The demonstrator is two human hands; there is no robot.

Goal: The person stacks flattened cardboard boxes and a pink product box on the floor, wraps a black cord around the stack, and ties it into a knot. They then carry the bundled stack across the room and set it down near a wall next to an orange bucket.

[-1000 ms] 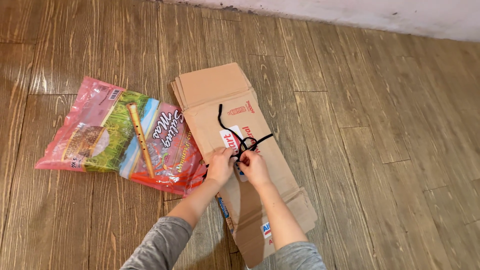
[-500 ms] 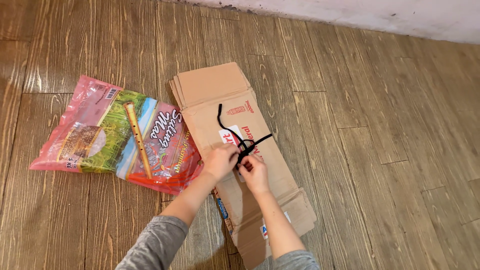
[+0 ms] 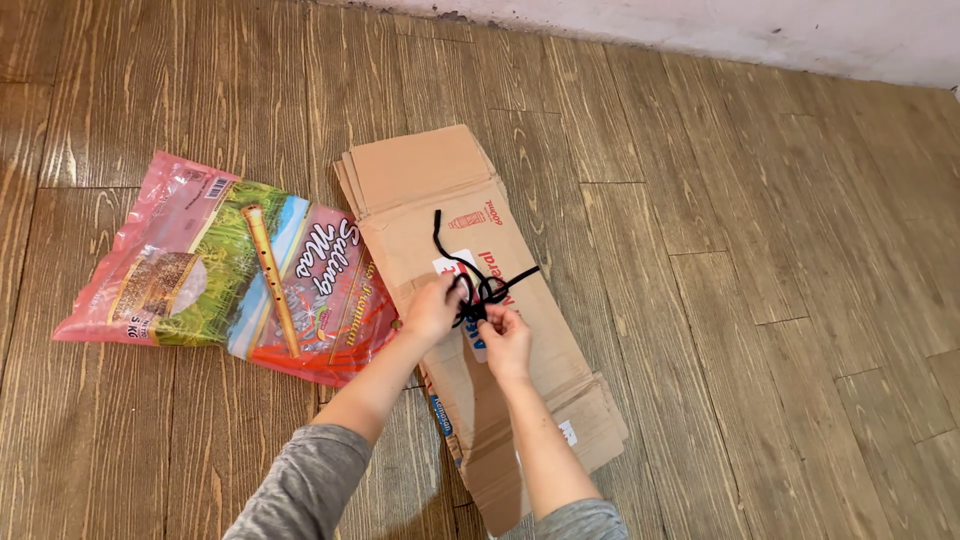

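Two hands (image 3: 470, 320), black cord (image 3: 480, 285) — flattened carton (image 3: 420, 180)

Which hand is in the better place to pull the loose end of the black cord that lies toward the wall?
Probably the left hand: it pinches the black cord beside that end; the right hand sits nearer the body.

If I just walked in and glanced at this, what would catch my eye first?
Probably the two bare hands, left hand and right hand, meeting at a knot in a black cord on top of a stack of flattened cardboard boxes lying in the middle of the wooden floor. Just left of the stack, a bright pink and green plastic sack lies flat, touching the cardboard's edge.
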